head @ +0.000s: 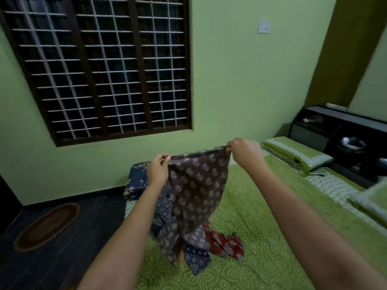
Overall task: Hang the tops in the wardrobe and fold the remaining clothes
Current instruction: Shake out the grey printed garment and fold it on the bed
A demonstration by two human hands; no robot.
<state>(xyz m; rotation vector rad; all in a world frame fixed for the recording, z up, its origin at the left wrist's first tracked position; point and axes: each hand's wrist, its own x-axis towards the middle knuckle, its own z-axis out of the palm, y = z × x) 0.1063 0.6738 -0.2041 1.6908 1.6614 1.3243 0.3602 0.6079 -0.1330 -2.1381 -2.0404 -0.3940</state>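
My left hand (157, 169) and right hand (244, 152) each pinched a top corner of the brown printed garment (198, 185). It hung above the bed (272, 237). Red cloth (225, 242) lay beneath.

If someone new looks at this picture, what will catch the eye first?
First, the brown printed garment, held up over the green bed, with the left hand and right hand pinching its top edge. Next, the big barred window on the left wall.

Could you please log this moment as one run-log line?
left hand: pinches brown printed garment top edge | right hand: pinches other corner | garment: held up over bed | red cloth: on bed
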